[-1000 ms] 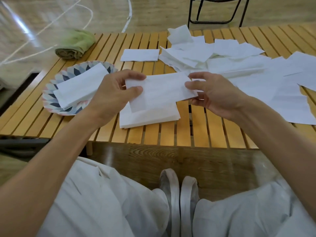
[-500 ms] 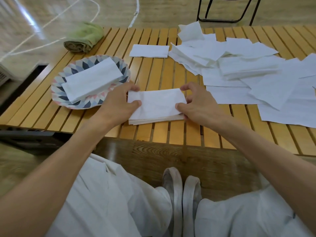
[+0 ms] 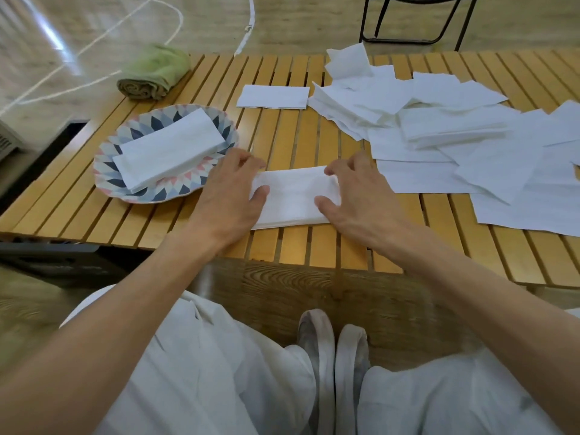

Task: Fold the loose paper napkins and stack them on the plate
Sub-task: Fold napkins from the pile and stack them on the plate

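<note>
A small stack of folded white napkins [image 3: 293, 199] lies on the slatted wooden table [image 3: 282, 133] near its front edge. My left hand [image 3: 230, 196] grips its left end, thumb on top and fingers curled over the far edge. My right hand [image 3: 361, 196] grips the right end the same way. To the left stands a patterned plate [image 3: 106, 166] holding a stack of folded napkins [image 3: 169, 152]. Loose unfolded napkins [image 3: 470, 146] spread over the right half of the table.
One folded napkin [image 3: 273, 96] lies alone behind the hands. A rolled green towel [image 3: 153, 75] sits at the table's far left corner. Black chair legs [image 3: 408, 23] stand beyond the table. My knees and shoes are below the front edge.
The napkin held up between both hands came down onto the small stack on the table. Both hands now close on that stack's ends.
</note>
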Motion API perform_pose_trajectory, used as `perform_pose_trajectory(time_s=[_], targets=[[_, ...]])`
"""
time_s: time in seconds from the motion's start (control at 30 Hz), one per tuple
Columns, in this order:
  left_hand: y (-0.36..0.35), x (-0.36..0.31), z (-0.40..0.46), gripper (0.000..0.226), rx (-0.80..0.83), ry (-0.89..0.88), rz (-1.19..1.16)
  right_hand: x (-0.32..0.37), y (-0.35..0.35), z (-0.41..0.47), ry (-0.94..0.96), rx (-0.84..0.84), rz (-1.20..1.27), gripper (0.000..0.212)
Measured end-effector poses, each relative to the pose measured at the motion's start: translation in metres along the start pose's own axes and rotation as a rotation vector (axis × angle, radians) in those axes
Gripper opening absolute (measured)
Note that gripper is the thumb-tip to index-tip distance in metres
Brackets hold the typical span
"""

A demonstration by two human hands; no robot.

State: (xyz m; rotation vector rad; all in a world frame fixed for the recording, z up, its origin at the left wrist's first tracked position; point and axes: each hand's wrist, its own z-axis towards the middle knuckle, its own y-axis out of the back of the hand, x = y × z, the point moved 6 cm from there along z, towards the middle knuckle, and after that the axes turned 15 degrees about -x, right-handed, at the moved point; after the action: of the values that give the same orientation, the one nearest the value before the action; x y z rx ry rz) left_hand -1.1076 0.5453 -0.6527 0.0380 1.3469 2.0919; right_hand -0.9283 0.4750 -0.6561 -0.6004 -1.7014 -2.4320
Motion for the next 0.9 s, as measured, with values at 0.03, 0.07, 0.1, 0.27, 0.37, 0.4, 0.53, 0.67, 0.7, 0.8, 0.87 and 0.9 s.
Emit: perform_pose_trajectory(time_s=[0.03,0.07,0.1,0.27,0.37,0.4,0.53,0.67,0.7,0.8,0.87,0.9], targets=[[-0.002,-0.005,0.000,0.043,0.003,-0.058,0.009,0.004,-0.001,0.000,0.056,-0.002,-0.025,0.053],[-0.005,-0.010,-0.002,0.046,0.030,-0.123,0.025,0.008,-0.003,-0.001,0.105,0.020,-0.035,0.055],[-0.011,-0.015,-0.004,0.049,0.077,-0.184,0.041,0.011,-0.008,-0.003,0.143,0.052,-0.037,0.056],[-0.044,-0.019,-0.022,0.063,0.320,-0.250,0.086,0.012,-0.028,-0.009,0.210,0.154,-0.061,0.060],[-0.048,-0.017,-0.024,0.063,0.346,-0.241,0.104,0.006,-0.038,-0.012,0.185,0.197,-0.054,0.063],[-0.048,-0.016,-0.024,0.062,0.345,-0.243,0.108,0.004,-0.041,-0.014,0.183,0.207,-0.058,0.064],[-0.051,-0.016,-0.026,0.067,0.330,-0.259,0.126,0.001,-0.044,-0.016,0.195,0.204,-0.073,0.063],[-0.053,-0.015,-0.026,0.069,0.337,-0.257,0.122,0.002,-0.044,-0.018,0.201,0.200,-0.075,0.062],[-0.053,-0.015,-0.026,0.071,0.337,-0.258,0.114,0.002,-0.044,-0.019,0.200,0.199,-0.074,0.062],[-0.053,-0.014,-0.026,0.075,0.332,-0.258,0.090,0.002,-0.045,-0.020,0.200,0.198,-0.067,0.061],[-0.051,-0.016,-0.027,0.075,0.333,-0.255,0.076,0.002,-0.044,-0.020,0.199,0.197,-0.054,0.061],[-0.049,-0.017,-0.027,0.075,0.327,-0.244,0.062,0.002,-0.043,-0.020,0.195,0.190,-0.045,0.061]])
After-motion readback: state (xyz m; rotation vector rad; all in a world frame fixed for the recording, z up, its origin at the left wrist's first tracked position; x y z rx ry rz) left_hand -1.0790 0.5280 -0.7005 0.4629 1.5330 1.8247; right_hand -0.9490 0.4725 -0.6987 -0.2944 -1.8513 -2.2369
